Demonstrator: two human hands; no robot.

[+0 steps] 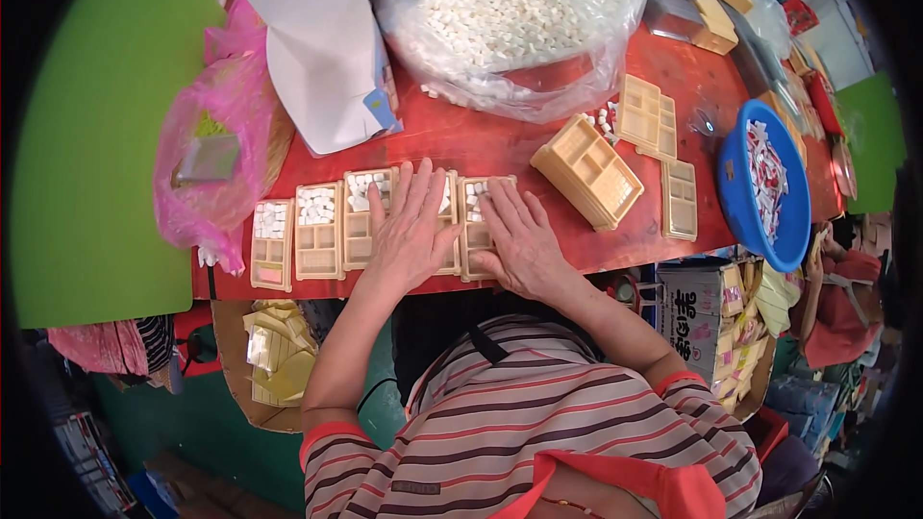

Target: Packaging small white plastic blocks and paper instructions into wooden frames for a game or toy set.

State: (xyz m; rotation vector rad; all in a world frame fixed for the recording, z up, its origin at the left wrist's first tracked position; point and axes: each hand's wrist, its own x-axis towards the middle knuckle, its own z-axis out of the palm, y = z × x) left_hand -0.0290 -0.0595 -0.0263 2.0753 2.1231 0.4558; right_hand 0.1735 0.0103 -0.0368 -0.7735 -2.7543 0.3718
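Several tan compartment trays stand side by side in a row along the near edge of the red table. Small white pieces fill the far compartment of those I can see into. My left hand lies flat with fingers stretched over the middle trays, hiding much of them. Over the rightmost tray my right hand rests, its fingers spread and its fingertips near the white pieces. Neither hand grips anything that shows. To the right of my right hand sits a tilted stack of more tan trays.
A large clear bag of white pieces sits at the back. A white box and a pink plastic bag stand at left. At right are loose trays and a blue basin with red and white packets. Cartons stand below the table.
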